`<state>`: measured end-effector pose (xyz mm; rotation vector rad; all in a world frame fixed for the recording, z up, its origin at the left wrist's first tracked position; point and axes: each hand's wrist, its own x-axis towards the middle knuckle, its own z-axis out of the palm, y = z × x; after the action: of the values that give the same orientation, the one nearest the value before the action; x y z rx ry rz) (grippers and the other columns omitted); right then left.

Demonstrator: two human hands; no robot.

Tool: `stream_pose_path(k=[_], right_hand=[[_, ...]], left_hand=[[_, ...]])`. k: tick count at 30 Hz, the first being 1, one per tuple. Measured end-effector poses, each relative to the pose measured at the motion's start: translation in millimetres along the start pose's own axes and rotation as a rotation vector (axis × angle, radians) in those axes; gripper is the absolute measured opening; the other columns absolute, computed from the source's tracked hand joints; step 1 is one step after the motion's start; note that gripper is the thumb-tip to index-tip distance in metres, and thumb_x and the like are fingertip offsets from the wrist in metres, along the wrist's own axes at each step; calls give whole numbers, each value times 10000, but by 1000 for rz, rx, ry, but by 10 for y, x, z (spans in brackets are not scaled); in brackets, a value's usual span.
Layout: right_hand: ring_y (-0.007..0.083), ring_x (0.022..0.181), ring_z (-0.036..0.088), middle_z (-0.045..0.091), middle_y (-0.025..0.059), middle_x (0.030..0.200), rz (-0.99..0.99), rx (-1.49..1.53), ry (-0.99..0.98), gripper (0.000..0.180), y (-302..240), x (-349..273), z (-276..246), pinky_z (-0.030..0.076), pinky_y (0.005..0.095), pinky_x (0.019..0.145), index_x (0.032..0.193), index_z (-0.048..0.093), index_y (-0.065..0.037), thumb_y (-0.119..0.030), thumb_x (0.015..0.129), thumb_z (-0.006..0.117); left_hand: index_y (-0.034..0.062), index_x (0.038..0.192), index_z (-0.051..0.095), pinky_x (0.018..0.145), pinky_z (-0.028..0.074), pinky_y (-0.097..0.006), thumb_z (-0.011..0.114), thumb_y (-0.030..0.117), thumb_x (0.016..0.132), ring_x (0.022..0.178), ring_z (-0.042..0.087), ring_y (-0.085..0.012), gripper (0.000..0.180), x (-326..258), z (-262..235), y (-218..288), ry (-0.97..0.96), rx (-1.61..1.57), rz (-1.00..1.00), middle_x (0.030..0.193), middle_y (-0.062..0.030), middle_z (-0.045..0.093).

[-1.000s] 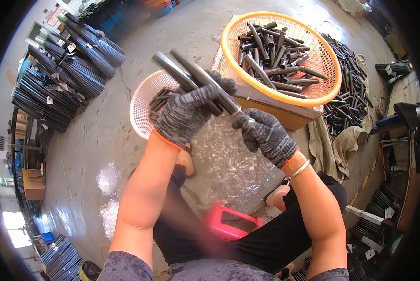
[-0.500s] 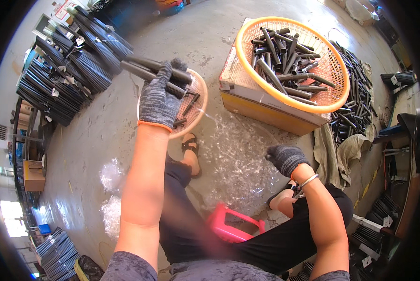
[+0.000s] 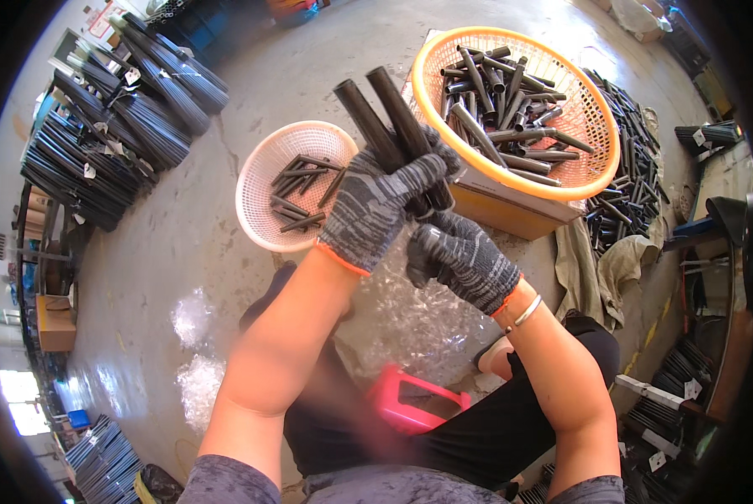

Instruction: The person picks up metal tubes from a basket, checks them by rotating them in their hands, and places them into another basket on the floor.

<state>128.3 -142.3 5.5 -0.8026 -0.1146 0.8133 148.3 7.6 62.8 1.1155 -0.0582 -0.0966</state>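
Note:
My left hand, in a grey knit glove, is closed around black tubes. Two of their long ends rise from the fist, tilted up and left, and short ends show below it. Just under those lower ends is my right hand, gloved alike, with its fingers curled in. What it holds, if anything, is hidden. A pale pink mesh basket on the floor, left of my left hand, contains several thin black tubes. Beyond my hands, an orange-rimmed basket is heaped with wider black tubes.
The orange basket rests on a cardboard box. To its right, many black tubes lie on a cloth. A pink stool stands between my legs. Clear plastic scraps litter the floor. Bundled rods line the left.
My left hand has moved right with the black tubes, turning them more upright. My right hand has risen leftward to just below it. The pale pink basket is now less covered.

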Motion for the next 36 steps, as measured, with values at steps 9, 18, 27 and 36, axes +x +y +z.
stream_pose_path(k=[9,18,27,36], right_hand=[[345,917,619,643,184,993,550,-1955,-208,287,294,-351,-423,491,426,769,1023,626,-88,-302,871,512],[248,913,612,579,160,1141,-249,-1193,249,661,-348,-313,-389,504,320,736,1280,428,1,-271,757,727],[83,519,423,517,1,642,22,-228,207,171,-258,-146,-23,353,204,466,888,582,-33,-204,893,589],[373,881,608,648,149,931,348,-1982,-208,397,163,-557,-446,483,430,763,1097,599,-83,-294,769,677]], left_hand=[[-1,1029,557,831,537,-362,613,58,850,920,616,-247,197,30,-486,286,314,-115,98,950,-135,625],[-5,1111,556,740,529,-338,623,92,842,886,630,-240,294,-51,-137,77,2,92,-67,960,-143,647],[-20,1088,557,750,529,-339,611,79,850,870,631,-244,264,35,-136,-79,59,56,-34,960,-140,646],[-2,1019,574,814,550,-383,603,87,859,971,605,-259,186,132,-519,289,225,-229,-1,1003,-135,627]])
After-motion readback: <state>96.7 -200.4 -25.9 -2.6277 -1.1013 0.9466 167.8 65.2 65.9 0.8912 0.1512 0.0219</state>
